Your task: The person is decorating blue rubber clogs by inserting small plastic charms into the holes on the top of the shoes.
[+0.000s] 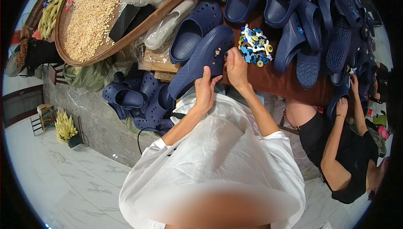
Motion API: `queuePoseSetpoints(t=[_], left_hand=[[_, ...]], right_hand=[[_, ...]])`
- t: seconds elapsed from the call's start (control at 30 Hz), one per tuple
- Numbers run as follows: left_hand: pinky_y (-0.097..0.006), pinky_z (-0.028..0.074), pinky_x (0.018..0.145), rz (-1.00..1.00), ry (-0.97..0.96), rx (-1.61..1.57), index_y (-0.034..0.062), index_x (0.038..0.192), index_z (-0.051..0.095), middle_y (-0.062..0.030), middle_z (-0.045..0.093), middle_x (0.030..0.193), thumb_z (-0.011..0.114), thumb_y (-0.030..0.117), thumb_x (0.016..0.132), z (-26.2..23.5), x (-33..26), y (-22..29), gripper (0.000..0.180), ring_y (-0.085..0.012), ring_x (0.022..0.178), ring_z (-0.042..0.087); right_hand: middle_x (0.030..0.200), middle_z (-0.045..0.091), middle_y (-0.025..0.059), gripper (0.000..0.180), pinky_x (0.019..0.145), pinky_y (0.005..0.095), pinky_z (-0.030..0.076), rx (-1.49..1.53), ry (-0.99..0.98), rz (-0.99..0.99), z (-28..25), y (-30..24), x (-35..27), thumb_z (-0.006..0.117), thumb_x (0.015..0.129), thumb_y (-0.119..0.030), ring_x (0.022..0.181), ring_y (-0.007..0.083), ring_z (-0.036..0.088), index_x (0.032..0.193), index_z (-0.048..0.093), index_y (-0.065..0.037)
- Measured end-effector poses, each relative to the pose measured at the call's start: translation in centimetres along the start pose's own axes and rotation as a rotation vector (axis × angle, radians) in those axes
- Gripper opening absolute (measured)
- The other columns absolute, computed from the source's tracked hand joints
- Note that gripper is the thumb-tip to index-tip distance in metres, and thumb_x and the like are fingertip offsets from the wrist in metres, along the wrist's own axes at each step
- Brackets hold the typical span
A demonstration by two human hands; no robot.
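Brown table (289, 87) under navy clogs (308, 31) and colourful charms (255, 46).

just one view, a head-worn fisheye looking steeply down, close over the desk (289, 87); edges bend toward the rim

On my feed a wide round woven tray (63, 50) heaped with pale grain sits at the upper left, with a bundle of yellow corn cobs (66, 125) on the marble floor (63, 178) below it. More navy clogs are piled across the top of the worktop (289, 87) and in a heap (140, 101) beside it. At the right I see a person in a black shirt (350, 155).
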State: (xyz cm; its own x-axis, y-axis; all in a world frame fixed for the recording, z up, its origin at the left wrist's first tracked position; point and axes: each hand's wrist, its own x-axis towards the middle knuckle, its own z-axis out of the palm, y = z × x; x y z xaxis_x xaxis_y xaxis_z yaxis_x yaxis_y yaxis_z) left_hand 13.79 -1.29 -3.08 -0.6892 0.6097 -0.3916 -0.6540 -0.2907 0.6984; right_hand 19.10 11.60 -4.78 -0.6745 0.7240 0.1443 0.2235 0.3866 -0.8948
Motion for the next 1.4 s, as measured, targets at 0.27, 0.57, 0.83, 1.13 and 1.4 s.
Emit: queuePoseSetpoints(t=[0.27, 0.57, 0.83, 1.13, 1.4], left_hand=[[-0.036, 0.05, 0.091, -0.097, -0.015, -0.05, 0.0076, 0.126, 0.057, -0.0039, 0.06, 0.123, 0.067, 0.023, 0.096, -0.9, 1.5, 0.6, 0.036, -0.0147, 0.11, 0.058], [-0.035, 0.041, 0.104, -0.016, -0.032, -0.101, 0.0059, 0.131, 0.055, -0.0047, 0.059, 0.127, 0.069, 0.023, 0.095, 0.1, 2.2, 0.7, 0.042, -0.0153, 0.117, 0.054], [-0.041, 0.033, 0.115, 0.056, -0.145, -0.1, 0.0044, 0.14, 0.048, -0.009, 0.054, 0.14, 0.054, 0.032, 0.104, -0.1, 3.4, -0.2, 0.046, -0.021, 0.132, 0.048], [-0.039, 0.03, 0.116, 0.028, -0.165, -0.159, 0.0036, 0.14, 0.048, -0.009, 0.053, 0.141, 0.052, 0.033, 0.104, 0.1, 3.2, -0.5, 0.047, -0.0213, 0.131, 0.048], [-0.033, 0.033, 0.114, -0.047, -0.155, -0.228, 0.0032, 0.138, 0.049, -0.0073, 0.054, 0.137, 0.058, 0.027, 0.103, 0.8, 3.1, 0.0, 0.043, -0.0168, 0.126, 0.05]], right_hand=[[0.094, 0.061, 0.0232, 0.021, 0.071, 0.052, 0.047, -0.431, 0.274, 0.002, -5.1, 2.6, 2.6, 0.051, 0.102, -0.021, 0.083, 0.0431, 0.062, 0.103, 0.056, -0.001], [0.089, 0.06, 0.0171, 0.036, 0.074, 0.0446, 0.05, -0.3, 0.173, -0.055, -4.4, -0.9, 2.6, 0.074, 0.089, -0.03, 0.082, 0.0333, 0.062, 0.098, 0.057, 0.0], [0.083, 0.057, 0.0124, 0.05, 0.063, 0.0414, 0.047, -0.159, 0.043, 0.013, 0.4, -3.9, 2.4, 0.073, 0.087, -0.047, 0.071, 0.0298, 0.059, 0.088, 0.05, -0.003], [0.081, 0.052, 0.0199, 0.024, 0.064, 0.0485, 0.045, -0.268, 0.094, -0.256, 0.8, -1.8, 2.5, 0.05, 0.103, -0.022, 0.075, 0.0434, 0.056, 0.089, 0.046, -0.003], [0.08, 0.053, 0.0228, 0.024, 0.065, 0.0504, 0.043, -0.151, 0.039, -0.209, -0.1, -0.5, 2.4, 0.047, 0.104, -0.02, 0.074, 0.0459, 0.055, 0.089, 0.045, -0.002]])
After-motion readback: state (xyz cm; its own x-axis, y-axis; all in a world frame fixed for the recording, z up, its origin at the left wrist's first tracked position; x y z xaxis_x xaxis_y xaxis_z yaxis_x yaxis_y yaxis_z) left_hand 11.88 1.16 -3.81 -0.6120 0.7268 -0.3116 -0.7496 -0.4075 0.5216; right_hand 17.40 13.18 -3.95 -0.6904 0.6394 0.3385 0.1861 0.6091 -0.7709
